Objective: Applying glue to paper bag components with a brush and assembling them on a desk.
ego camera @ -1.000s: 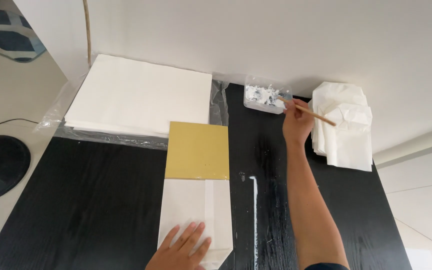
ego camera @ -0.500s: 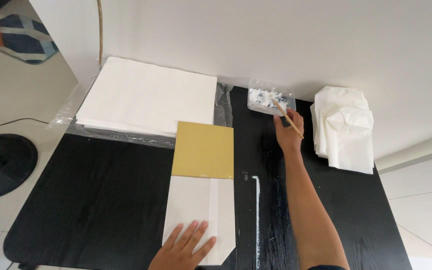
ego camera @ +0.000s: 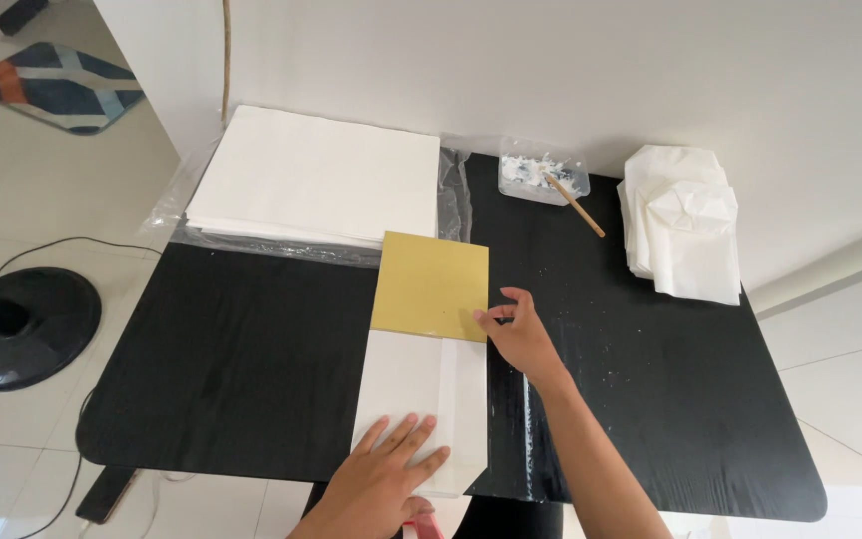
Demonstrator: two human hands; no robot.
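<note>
My left hand (ego camera: pixel 386 471) lies flat, fingers spread, on the near end of a folded white paper sheet (ego camera: pixel 421 384) on the black table (ego camera: pixel 241 359). A yellow square card (ego camera: pixel 431 285) lies over the sheet's far end. My right hand (ego camera: pixel 517 332) pinches the card's near right corner with thumb and fingertips. A wooden-handled brush (ego camera: pixel 575 205) rests with its tip in a clear plastic tray of white paste (ego camera: pixel 543 172) at the table's far edge, apart from both hands.
A large stack of white sheets (ego camera: pixel 319 188) on clear plastic wrap sits at the far left. A pile of folded white paper pieces (ego camera: pixel 683 225) lies at the far right. A black round stand base (ego camera: pixel 20 324) and a cable are on the floor to the left.
My right hand left the brush in the paste tray and came back toward me to the yellow card's corner. My left hand stayed on the white sheet.
</note>
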